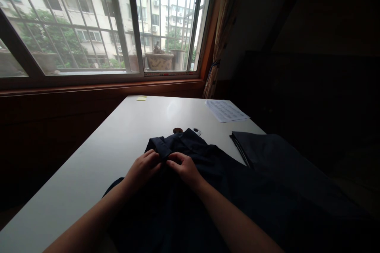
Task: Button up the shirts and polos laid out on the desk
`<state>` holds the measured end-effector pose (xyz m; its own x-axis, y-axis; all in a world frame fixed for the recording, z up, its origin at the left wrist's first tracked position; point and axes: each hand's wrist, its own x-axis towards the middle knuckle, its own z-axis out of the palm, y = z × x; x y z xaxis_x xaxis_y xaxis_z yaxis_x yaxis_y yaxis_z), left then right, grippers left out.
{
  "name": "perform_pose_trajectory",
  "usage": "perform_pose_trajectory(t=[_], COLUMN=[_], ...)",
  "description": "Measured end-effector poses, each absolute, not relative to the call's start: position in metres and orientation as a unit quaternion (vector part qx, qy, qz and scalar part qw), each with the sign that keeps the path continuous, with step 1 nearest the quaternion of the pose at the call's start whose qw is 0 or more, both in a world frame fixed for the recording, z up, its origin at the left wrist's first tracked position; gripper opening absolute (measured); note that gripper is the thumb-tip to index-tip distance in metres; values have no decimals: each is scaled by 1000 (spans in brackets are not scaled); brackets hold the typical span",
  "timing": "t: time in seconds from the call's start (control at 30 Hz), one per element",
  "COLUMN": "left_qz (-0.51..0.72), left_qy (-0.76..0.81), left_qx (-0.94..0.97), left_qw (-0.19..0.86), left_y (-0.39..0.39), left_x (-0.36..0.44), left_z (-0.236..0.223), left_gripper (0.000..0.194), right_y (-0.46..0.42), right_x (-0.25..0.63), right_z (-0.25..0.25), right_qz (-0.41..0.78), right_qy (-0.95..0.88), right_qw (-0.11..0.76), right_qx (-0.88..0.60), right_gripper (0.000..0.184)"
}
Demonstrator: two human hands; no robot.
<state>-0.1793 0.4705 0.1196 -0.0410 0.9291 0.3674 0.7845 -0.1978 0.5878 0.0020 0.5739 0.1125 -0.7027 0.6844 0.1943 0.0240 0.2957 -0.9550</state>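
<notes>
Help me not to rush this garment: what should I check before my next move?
- Left hand on the navy garment: ok, fingers at the folded band.
- Right hand close by: ok, fingertips beside the left's.
- Garment smooth: not ok, it is bunched and creased.
- Printed sheets apart from the garment: ok.
- Brown disc well away from the cloth: not ok, it sits at the far edge.
- Folded dark cloth on the right separate from the garment: cannot tell, too dark.
</notes>
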Motion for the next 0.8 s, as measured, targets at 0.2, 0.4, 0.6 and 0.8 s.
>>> perform_pose_trajectory(t=[0.2,0.4,0.6,0.8], left_qz=[353,349,345,345], left_qy=[625,628,631,632], left_qx=[691,692,690,690], left_qw=[87,76,78,71], left_y=[471,471,471,471], left_x=[-179,-179,-179,-178], left_z=[121,118,119,120], left_gripper=[11,10,10,11], right_y=[575,575,574,575], right_x=[1,1,2,2], right_z=[110,110,111,111], right_qz=[551,550,550,548], right_qy=[-742,-743,-745,-746], right_qw=[303,305,302,300], right_qx=[-233,-231,-227,-229], right_gripper=[21,21,22,22])
